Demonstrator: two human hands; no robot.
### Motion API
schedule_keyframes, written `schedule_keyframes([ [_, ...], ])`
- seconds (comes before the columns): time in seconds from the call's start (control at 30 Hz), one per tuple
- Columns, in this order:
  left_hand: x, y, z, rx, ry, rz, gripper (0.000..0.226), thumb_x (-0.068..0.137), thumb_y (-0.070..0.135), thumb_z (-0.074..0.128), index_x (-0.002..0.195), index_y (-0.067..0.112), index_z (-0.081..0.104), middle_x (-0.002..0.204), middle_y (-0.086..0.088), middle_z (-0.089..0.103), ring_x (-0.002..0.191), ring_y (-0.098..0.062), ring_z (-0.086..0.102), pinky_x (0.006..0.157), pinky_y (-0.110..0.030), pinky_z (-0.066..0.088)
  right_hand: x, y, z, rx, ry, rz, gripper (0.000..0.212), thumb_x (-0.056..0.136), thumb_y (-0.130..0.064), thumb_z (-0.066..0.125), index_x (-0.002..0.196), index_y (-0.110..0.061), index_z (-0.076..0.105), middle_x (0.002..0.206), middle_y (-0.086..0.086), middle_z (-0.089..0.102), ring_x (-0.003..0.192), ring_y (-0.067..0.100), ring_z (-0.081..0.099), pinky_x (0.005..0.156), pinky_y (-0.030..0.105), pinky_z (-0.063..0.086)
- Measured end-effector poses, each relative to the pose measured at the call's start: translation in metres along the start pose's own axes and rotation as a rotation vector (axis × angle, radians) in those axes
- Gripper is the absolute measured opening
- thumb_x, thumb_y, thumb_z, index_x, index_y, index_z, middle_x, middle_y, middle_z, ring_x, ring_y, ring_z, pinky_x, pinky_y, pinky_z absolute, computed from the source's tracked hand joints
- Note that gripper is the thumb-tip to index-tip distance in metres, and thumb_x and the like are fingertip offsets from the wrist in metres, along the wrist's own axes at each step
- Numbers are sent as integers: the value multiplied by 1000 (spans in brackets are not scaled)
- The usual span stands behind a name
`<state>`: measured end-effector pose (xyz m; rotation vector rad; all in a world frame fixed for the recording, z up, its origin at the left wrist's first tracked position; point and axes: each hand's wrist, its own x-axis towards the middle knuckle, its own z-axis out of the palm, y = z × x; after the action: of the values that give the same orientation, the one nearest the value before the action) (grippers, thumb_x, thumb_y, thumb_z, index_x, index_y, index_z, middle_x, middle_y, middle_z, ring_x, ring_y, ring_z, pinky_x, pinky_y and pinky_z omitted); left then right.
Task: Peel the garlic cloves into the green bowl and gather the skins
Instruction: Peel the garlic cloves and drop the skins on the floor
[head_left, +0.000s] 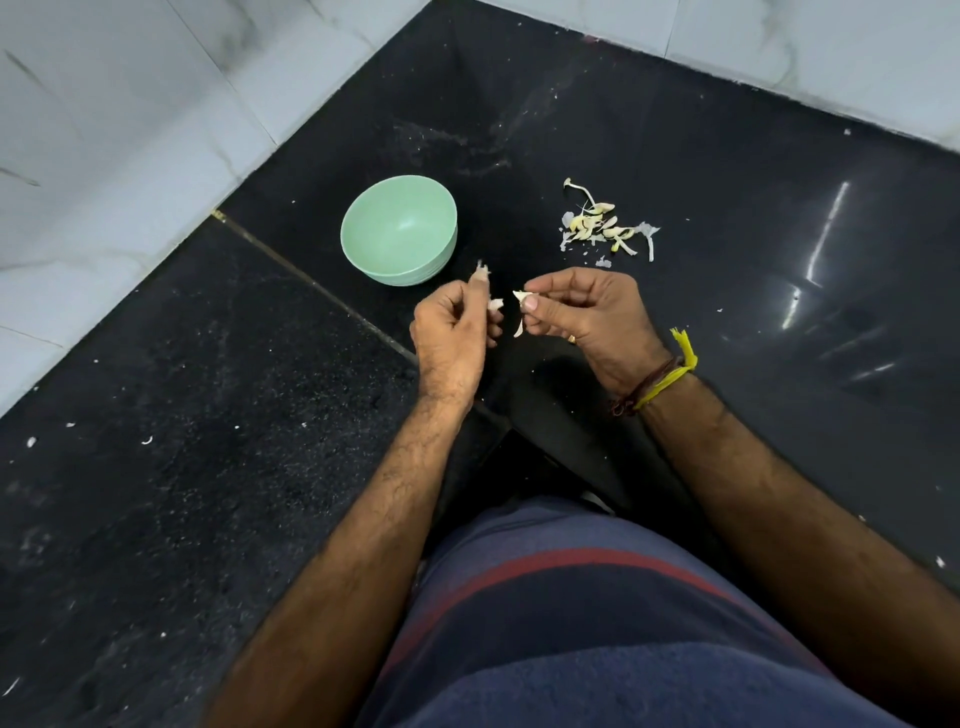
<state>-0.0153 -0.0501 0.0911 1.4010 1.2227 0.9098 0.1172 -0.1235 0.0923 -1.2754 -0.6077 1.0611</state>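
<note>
Both forearms are bare and enter from the lower half of the frame. The right wrist carries a yellow thread band with a frayed, knotted tail, plus a dark brown cord beside it. A gold ring sits on one right-hand finger. At bottom centre: a navy garment with a red stripe.

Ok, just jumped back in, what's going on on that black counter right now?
A person is peeling garlic by hand. The right hand pinches a garlic clove with a strip of skin hanging from it, and the left hand holds a torn bit of skin just beside it. The green bowl sits beyond the hands and looks empty. A pile of garlic pieces and skins lies on the black counter to the bowl's right.
</note>
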Motion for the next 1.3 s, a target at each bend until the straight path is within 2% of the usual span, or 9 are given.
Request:
schedule_keyframes([
  [0.1, 0, -5, 0, 22, -22, 10, 28, 87, 29, 78, 72, 6, 70, 68, -18, 68, 59, -19, 59, 62, -33, 53, 1, -2, 0, -63, 53, -67, 22, 79, 5, 76, 100, 7, 69, 86, 17, 72, 72, 18, 70, 68, 26, 59],
  [0.17, 0, -3, 0, -65, -55, -14, 13, 83, 18, 82, 90, 11, 74, 77, -16, 73, 66, -20, 65, 69, -34, 57, 2, -2, 1, -92, 81, -91, 21, 79, 3, 77, 99, 3, 70, 88, 19, 73, 75, 22, 72, 69, 28, 60],
  [0.23, 0, 0, 0, -145, -100, -15, 15, 89, 11, 76, 104, 8, 74, 81, -12, 74, 70, -17, 66, 70, -28, 58, 3, 0, 1, -114, 102, -105, 19, 79, 1, 78, 96, -1, 71, 85, 16, 74, 73, 22, 72, 68, 29, 60],
  [0.43, -3, 4, 4, -172, -152, 28, 9, 90, 9, 75, 94, 1, 76, 76, -10, 73, 66, -15, 62, 63, -21, 54, 1, 3, 5, -84, 108, -150, 20, 78, 2, 79, 97, -1, 73, 91, 14, 76, 84, 23, 73, 79, 36, 60],
  [0.67, -4, -1, 4, -201, -139, 28, 10, 92, 9, 72, 96, 0, 75, 75, -10, 72, 64, -12, 62, 64, -21, 54, 0, 4, 11, 254, 128, 17, 19, 82, 7, 71, 100, 4, 70, 88, 17, 74, 80, 25, 72, 81, 36, 61],
  [0.83, -3, -1, 0, -194, -167, 72, 9, 90, 8, 74, 97, 3, 76, 83, -9, 75, 71, -15, 66, 70, -25, 57, 1, 3, 13, 293, 122, 85, 16, 83, 4, 71, 98, 3, 71, 88, 18, 74, 76, 23, 72, 77, 32, 61],
  [0.93, -3, -3, 0, -138, -205, 128, 14, 88, 9, 77, 100, 3, 75, 91, -12, 76, 79, -19, 70, 79, -33, 60, 2, 2, 12, 310, 137, 124, 10, 84, 2, 71, 94, 2, 71, 85, 16, 74, 74, 21, 71, 77, 33, 61],
  [1.17, -3, -10, 1, 42, -183, 267, 14, 91, 13, 73, 103, 4, 74, 91, -7, 75, 80, -18, 71, 76, -31, 58, 1, 1, 9, 312, 85, 181, 8, 85, 3, 69, 93, 1, 70, 80, 13, 73, 70, 18, 69, 73, 30, 61],
  [1.3, -2, -9, -1, 145, -197, 390, 14, 90, 8, 73, 103, 5, 74, 93, -5, 73, 77, -9, 67, 73, -24, 56, -1, -1, 6, 330, 77, 225, 8, 85, 4, 68, 92, 2, 69, 78, 13, 73, 68, 18, 69, 75, 32, 59],
])
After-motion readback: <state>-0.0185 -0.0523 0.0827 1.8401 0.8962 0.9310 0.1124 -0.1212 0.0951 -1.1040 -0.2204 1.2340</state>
